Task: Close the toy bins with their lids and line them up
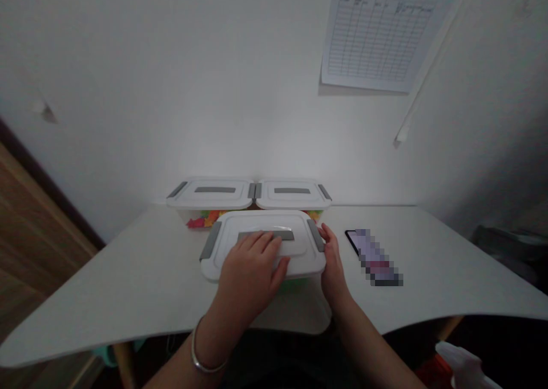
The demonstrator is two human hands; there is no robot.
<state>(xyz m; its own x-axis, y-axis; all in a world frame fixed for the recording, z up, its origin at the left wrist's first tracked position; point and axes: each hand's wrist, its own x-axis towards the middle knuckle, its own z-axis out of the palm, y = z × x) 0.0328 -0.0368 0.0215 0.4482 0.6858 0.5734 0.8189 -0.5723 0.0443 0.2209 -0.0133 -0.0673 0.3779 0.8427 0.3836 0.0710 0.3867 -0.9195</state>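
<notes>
A white plastic box with a grey handle and grey side clips (231,237) stands near the front of the white table (141,280). My left hand (250,272) lies flat on its lid, fingers over the grey handle. My right hand (331,263) touches the box's right side by the right clip (315,235). Neither hand visibly grips anything.
Two more lidded white boxes, one on the left (212,195) and one on the right (293,193), stand side by side against the wall, with colourful pieces visible inside. A phone (372,255) lies right of the near box. A printed sheet (377,35) hangs on the wall.
</notes>
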